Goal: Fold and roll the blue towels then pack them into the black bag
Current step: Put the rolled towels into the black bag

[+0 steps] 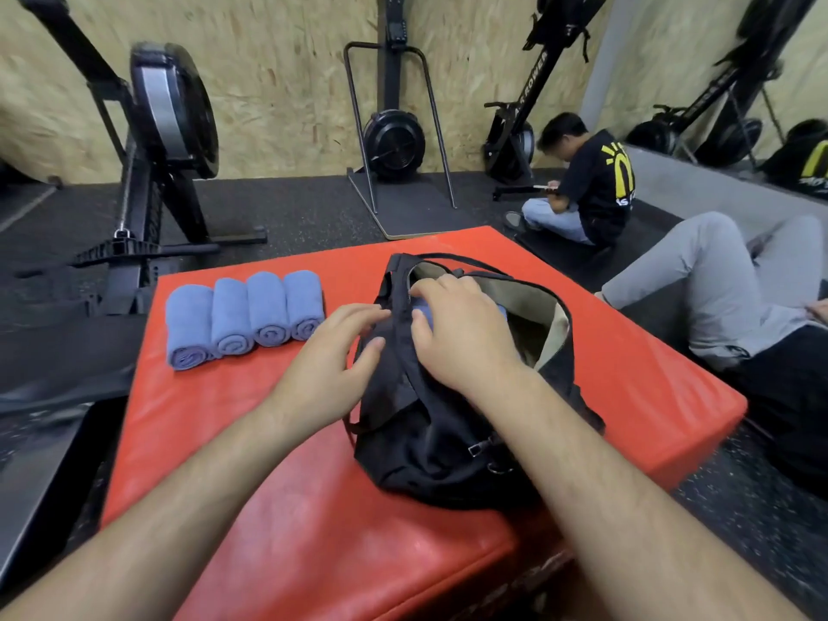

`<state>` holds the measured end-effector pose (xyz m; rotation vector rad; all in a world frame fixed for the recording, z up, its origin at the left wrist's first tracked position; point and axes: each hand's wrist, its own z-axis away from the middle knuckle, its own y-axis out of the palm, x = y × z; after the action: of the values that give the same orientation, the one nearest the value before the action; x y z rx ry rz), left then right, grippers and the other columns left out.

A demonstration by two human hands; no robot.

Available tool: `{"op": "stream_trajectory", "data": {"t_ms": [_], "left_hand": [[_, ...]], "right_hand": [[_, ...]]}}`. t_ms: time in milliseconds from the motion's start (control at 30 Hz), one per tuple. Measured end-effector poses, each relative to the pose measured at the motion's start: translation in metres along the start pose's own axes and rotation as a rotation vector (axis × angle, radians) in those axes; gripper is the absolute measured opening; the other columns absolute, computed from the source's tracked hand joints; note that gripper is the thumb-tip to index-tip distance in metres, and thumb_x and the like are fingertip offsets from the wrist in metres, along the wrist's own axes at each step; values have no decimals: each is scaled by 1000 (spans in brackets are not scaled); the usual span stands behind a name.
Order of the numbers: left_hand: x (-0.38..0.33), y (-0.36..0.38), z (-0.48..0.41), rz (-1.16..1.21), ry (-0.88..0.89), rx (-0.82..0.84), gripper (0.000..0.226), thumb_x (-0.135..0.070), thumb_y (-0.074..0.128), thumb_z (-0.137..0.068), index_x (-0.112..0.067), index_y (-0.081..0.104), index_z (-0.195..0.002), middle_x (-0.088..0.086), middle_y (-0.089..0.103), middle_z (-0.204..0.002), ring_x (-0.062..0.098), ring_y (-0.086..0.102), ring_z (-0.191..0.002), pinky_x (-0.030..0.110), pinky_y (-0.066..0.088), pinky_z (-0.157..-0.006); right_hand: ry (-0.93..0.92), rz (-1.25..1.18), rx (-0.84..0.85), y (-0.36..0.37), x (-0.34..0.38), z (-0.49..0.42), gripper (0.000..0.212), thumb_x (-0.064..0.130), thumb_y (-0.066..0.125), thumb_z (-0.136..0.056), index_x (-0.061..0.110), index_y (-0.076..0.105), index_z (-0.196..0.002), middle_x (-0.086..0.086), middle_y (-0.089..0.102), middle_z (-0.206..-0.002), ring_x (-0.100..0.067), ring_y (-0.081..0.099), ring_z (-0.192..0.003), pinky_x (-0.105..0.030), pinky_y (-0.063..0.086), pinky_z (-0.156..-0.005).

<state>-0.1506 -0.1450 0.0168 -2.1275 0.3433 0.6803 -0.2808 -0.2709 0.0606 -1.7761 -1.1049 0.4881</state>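
Four rolled blue towels (230, 320), side by side on red padded block (192, 396), left of open black bag (425, 441). Left hand (331, 365) pinches bag rim; right hand (461, 333) grips fifth towel (424, 316) inside.

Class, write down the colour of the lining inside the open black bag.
Beige lining, clearest in the head view.

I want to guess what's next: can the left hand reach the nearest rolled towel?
Probably yes. The nearest rolled towel lies just beside the left hand on the red mat, with nothing between them.
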Motion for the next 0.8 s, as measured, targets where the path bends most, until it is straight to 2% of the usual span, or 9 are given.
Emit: {"op": "stream_trajectory", "data": {"t_ms": [67,167,233,300,433,567,700,800], "left_hand": [[6,-9,-2,-8,-41,-65,31,-16,58,-97,-19,60,-128,-14,57,-123,-2,54,-104,9,37,-93],[21,-25,-4,-108,-75,-105,30,-20,55,-97,-21,60,-126,-10,62,-119,8,56,-105,26,44,-96],[34,-35,-3,-208,-127,-95,32,-26,51,-94,-22,59,-124,-6,62,-114,17,58,-103,39,48,-91],[48,-42,-1,-274,-213,-68,36,-29,51,-91,-20,58,-125,0,63,-114,23,59,-104,43,48,-87],[80,-47,1,-398,-316,-6,52,-26,52,-85,-20,53,-137,5,63,-122,28,58,-113,46,49,-90],[102,-50,-5,-441,-354,-6,48,-21,52,-89,-16,52,-136,7,61,-124,31,56,-115,49,48,-91],[117,-51,-10,-458,-394,-3,46,-23,52,-94,-19,49,-139,4,56,-133,30,53,-121,46,46,-93],[120,-51,-9,-457,-419,10,40,-25,51,-94,-20,52,-134,3,55,-132,30,53,-121,45,44,-93]], "right_hand": [[-95,-22,-59,-2,26,3,24,24,50,-93,14,62,-111,-6,62,-106,-30,53,-103,-44,46,-85],[-175,-11,-51,15,58,-7,24,19,54,-88,11,65,-108,-9,62,-98,-33,55,-95,-44,45,-78],[-198,-7,23,31,77,-20,27,19,52,-89,11,63,-113,-10,62,-104,-33,55,-99,-43,43,-80],[-189,-10,140,51,94,-38,29,19,49,-92,11,57,-119,-11,59,-114,-33,54,-107,-41,42,-85],[-80,-20,360,111,112,-75,38,20,53,-94,12,47,-131,-15,52,-126,-36,54,-116,-40,46,-89],[103,-109,488,168,114,-109,49,26,50,-96,24,37,-143,-23,44,-129,-42,51,-118,-44,45,-95],[234,-257,525,202,114,-131,51,35,43,-101,25,33,-150,-24,51,-139,-39,51,-126,-41,43,-105],[340,-394,461,214,113,-133,48,23,52,-94,24,43,-141,-15,59,-134,-35,56,-122,-37,44,-102]]}}
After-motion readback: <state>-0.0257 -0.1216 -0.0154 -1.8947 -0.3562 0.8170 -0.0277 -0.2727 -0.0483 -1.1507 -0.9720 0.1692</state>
